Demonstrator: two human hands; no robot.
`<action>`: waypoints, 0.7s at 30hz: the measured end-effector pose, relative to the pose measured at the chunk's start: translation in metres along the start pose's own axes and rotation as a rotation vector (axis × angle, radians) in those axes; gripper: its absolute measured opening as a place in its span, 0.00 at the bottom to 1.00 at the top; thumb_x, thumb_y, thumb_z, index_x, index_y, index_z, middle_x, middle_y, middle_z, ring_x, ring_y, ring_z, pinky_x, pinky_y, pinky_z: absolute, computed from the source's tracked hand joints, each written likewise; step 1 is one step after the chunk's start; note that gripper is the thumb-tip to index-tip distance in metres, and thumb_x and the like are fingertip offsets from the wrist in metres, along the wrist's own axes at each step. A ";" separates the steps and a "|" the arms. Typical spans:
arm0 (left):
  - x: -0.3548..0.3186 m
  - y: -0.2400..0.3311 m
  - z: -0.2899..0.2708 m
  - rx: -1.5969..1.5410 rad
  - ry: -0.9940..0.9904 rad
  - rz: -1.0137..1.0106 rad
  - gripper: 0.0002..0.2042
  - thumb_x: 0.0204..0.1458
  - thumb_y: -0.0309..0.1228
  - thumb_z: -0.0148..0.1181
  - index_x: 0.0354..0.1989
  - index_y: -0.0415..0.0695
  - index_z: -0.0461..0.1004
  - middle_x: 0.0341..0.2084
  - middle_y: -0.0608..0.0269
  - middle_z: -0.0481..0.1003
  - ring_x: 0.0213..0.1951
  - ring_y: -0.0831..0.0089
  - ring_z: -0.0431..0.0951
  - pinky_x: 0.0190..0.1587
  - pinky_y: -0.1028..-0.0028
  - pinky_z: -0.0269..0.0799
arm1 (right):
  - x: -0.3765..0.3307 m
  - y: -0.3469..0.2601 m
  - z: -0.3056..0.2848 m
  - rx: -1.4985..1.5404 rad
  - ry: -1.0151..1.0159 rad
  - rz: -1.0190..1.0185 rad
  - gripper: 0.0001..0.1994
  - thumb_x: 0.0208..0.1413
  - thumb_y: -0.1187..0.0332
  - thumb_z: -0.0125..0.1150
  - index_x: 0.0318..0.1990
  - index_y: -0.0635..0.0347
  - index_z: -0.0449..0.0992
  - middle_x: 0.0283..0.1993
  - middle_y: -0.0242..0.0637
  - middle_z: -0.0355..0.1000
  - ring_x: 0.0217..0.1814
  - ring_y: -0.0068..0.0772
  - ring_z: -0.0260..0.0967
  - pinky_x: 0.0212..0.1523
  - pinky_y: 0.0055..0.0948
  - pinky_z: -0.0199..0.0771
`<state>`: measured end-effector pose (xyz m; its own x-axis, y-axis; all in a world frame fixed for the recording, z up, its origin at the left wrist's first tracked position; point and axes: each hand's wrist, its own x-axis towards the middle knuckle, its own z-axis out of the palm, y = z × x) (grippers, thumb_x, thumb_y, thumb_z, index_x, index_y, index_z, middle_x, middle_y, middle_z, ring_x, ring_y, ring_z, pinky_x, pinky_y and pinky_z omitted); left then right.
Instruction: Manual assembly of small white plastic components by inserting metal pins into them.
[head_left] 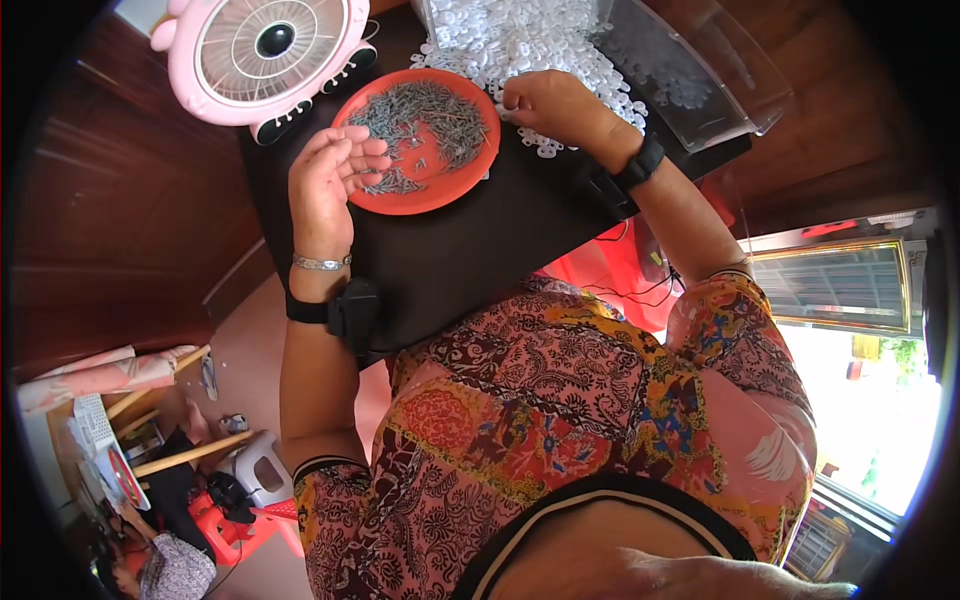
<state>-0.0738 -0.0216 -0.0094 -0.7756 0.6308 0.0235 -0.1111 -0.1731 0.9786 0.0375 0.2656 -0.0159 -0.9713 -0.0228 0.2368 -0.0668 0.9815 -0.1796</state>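
The left hand's fingers [362,160] curl loosely, half open, tips over the near-left rim of the orange plate [478,165]; whether they pinch anything is hidden. The right hand [555,105], just right of the plate, pinches something small among the white plastic pieces [520,40]; it is too small to make out. The plate holds thin grey metal pins [430,115]. A pink fan [265,55] stands beyond the plate's left.

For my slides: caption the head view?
Left hand at orange plate of metal pins; right hand on white plastic pieces.
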 end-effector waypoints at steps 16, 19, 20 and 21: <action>-0.013 0.005 0.032 0.086 -0.062 0.012 0.11 0.58 0.35 0.45 0.34 0.40 0.69 0.25 0.60 0.74 0.24 0.76 0.74 0.27 0.81 0.68 | 0.049 -0.097 -0.027 1.056 -0.176 -0.188 0.07 0.54 0.73 0.60 0.40 0.64 0.77 0.34 0.29 0.75 0.37 0.16 0.69 0.40 0.19 0.70; -0.015 0.005 0.029 0.008 -0.039 0.058 0.09 0.58 0.33 0.47 0.34 0.40 0.69 0.24 0.62 0.73 0.24 0.77 0.74 0.27 0.81 0.68 | 0.048 -0.106 -0.024 1.062 -0.035 -0.217 0.07 0.54 0.75 0.60 0.40 0.64 0.77 0.36 0.30 0.75 0.40 0.17 0.71 0.44 0.21 0.71; -0.014 0.005 0.030 0.020 -0.038 0.086 0.08 0.58 0.32 0.47 0.34 0.40 0.69 0.24 0.62 0.73 0.24 0.77 0.73 0.27 0.81 0.68 | 0.049 -0.107 -0.020 1.157 -0.017 -0.170 0.07 0.54 0.75 0.60 0.40 0.64 0.77 0.36 0.30 0.75 0.40 0.18 0.71 0.44 0.21 0.71; -0.014 0.004 0.032 0.032 -0.040 0.112 0.07 0.58 0.31 0.47 0.34 0.40 0.69 0.24 0.62 0.73 0.24 0.77 0.73 0.27 0.81 0.68 | 0.048 -0.106 -0.016 1.252 0.002 -0.117 0.07 0.54 0.76 0.60 0.41 0.64 0.77 0.37 0.30 0.76 0.40 0.18 0.71 0.45 0.22 0.71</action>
<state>-0.0435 -0.0075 0.0008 -0.7565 0.6389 0.1401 -0.0055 -0.2204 0.9754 0.0018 0.1631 0.0293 -0.9447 -0.0959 0.3136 -0.3238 0.1204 -0.9385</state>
